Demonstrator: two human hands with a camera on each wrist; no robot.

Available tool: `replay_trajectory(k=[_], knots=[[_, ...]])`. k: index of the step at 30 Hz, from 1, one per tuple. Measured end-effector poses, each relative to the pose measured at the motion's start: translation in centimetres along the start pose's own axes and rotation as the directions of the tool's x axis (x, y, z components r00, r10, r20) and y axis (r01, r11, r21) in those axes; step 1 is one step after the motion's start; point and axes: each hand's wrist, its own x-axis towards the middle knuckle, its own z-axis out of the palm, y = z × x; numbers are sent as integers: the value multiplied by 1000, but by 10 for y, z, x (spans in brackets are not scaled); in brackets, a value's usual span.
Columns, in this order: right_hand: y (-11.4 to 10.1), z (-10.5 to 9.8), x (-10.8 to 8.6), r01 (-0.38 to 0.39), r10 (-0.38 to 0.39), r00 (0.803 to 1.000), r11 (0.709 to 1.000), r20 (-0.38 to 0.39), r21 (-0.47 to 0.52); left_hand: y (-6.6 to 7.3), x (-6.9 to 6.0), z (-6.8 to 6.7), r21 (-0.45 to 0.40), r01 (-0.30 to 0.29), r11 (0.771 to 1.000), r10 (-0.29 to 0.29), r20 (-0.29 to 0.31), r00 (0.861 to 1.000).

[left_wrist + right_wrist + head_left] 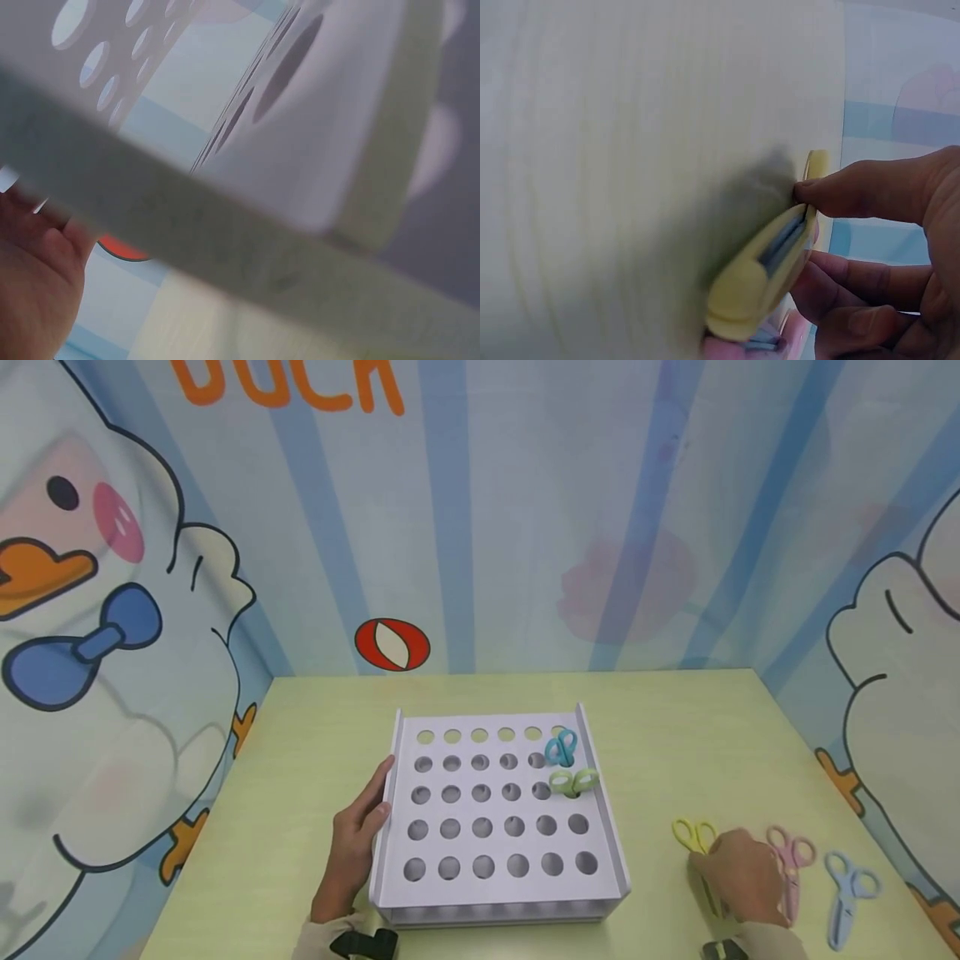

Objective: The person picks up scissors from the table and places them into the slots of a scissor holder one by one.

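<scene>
A white rack [497, 810] with rows of round holes stands on the table. My left hand [358, 839] rests against its left side, thumb and fingers along the side panel; in the left wrist view, part of that hand [37, 289] shows beside the blurred panel edge. My right hand [742, 872] pinches yellow scissors [693, 833]. The right wrist view has the thumb on these scissors [757, 277], close above the tabletop. Pink scissors [791, 856] lie just right of that hand, partly hidden by it, and blue scissors [847, 893] lie farther right.
Teal scissors [561, 747] and green scissors [574, 782] stand handles up in holes of the rack's right column. The pale yellow table [330, 710] meets a blue-striped backdrop [510, 527] at the back, with cartoon ducks printed at both sides.
</scene>
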Motion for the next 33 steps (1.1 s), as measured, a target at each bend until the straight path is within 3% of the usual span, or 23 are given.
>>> replay_trajectory(k=[16,33], knots=[[-1,-1,0,9,-9,1000,999,-3,31,-1,1,0,-30,-26,999,27,19,999],[-10,-5,0,87,-81,991,995,-106,52,0,0,0,-47,-26,999,27,17,999]])
